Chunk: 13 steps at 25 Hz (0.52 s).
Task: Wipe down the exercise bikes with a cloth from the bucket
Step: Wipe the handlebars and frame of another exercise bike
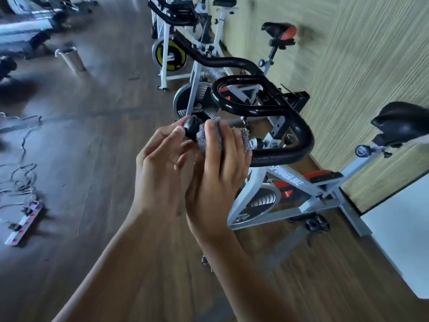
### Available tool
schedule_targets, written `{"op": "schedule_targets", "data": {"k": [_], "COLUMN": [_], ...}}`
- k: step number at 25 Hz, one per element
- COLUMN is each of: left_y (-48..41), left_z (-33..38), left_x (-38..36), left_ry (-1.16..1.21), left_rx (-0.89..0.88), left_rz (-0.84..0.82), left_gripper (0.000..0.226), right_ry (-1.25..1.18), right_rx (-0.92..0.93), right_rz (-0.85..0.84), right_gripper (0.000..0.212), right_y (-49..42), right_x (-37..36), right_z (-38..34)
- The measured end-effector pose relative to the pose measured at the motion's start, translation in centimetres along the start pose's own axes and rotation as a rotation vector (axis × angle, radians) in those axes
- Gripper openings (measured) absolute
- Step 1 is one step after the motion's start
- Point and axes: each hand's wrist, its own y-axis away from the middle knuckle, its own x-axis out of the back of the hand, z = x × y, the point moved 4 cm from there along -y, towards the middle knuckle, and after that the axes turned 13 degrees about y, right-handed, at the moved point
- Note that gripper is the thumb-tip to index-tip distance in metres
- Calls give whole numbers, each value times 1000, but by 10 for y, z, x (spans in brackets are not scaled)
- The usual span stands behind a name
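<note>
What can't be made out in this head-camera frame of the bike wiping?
Head view:
The bucket: outside the frame.
The handlebar stretch under the cloth: covered by the cloth and the right hand.
Whether the left hand grips the bar end or just touches it: its fingers hide the contact.
The nearest saddle: cut by the right edge.
The far bikes: motion-blurred.

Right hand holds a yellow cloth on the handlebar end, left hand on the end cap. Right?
No, the cloth is grey, not yellow (head view). The right hand does hold it on the handlebar end; left hand on the end cap.
</note>
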Motion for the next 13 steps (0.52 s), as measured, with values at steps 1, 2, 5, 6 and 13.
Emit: {"op": "schedule_targets", "data": {"k": [1,2,5,6,13], "left_y": [-1,2,20,30,42], "left_z": [-4,-9,-25,-32,-90], "left_x": [3,3,12,12,-8], "left_ry": [-21,-67,-510,-727,-1288], "left_rx": [-55,-135,-576,-752,-923], "left_rz": [1,7,98,74,-223], "left_gripper": [18,20,31,34,51], "right_ry": [7,7,56,93,150], "right_rx": [60,90,73,93,268], "right_rz": [22,25,-6,-6,4], "right_gripper": [44,42,40,40,40], "right_y": [0,0,8,10,-7], "right_x": [-1,-2,-1,-1,8], "right_z": [6,15,54,64,122]}}
